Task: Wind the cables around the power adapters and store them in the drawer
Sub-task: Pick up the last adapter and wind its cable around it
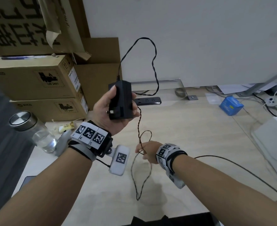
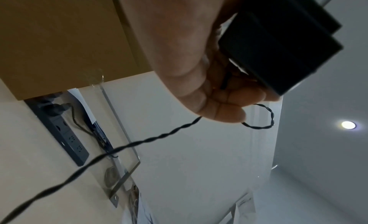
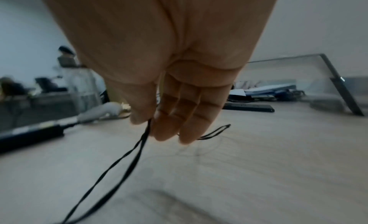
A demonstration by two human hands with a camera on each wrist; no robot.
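Black power adapter [image 1: 121, 101] gripped in the raised left hand [image 1: 109, 111], while only the right wrist view shows the right hand [image 3: 159, 79] pinching its doubled cable [image 3: 127, 155] between thumb and fingertips.

Matt black plastic adapter [image 1: 122, 100], twisted black cable [image 1: 154, 62], pale wood-grain desk [image 1: 191, 128], brushed-metal bottle lid [image 1: 21, 119], probably steel

The upper brown carton [image 1: 35, 77] at the left carries a hazard label with the code "UN 3481" and, near its left edge, the small brand word "PICO". The carton below it [image 1: 49, 109] shows the same "PICO" mark and a "UN 3481" label. The large box on top [image 1: 20, 22] has big black characters, upside down and not readable.
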